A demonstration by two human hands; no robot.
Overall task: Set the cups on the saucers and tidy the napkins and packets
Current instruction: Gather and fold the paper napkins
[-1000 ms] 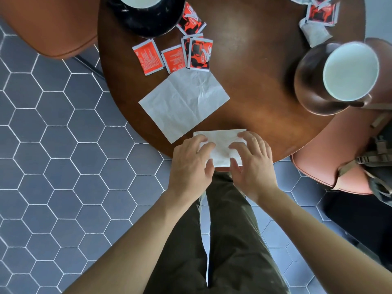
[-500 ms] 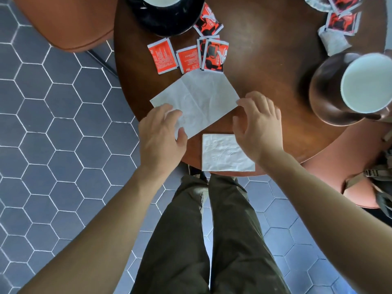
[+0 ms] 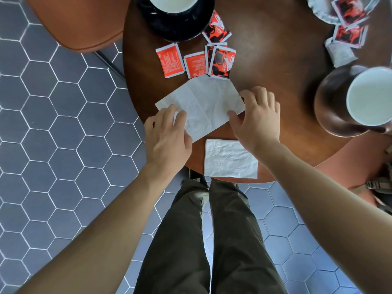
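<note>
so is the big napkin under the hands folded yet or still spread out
Spread out. The large napkin lies open and flat with visible crease lines, far wider than the folded napkin beside it; the left hand and right hand touch its corners.

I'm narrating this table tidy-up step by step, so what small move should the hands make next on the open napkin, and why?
Probably pinch its near corners and fold it in half. The left hand and right hand rest open on opposite corners of the unfolded napkin, which lies flat and skewed, while the folded napkin beside it already sits neat at the table edge.
</note>
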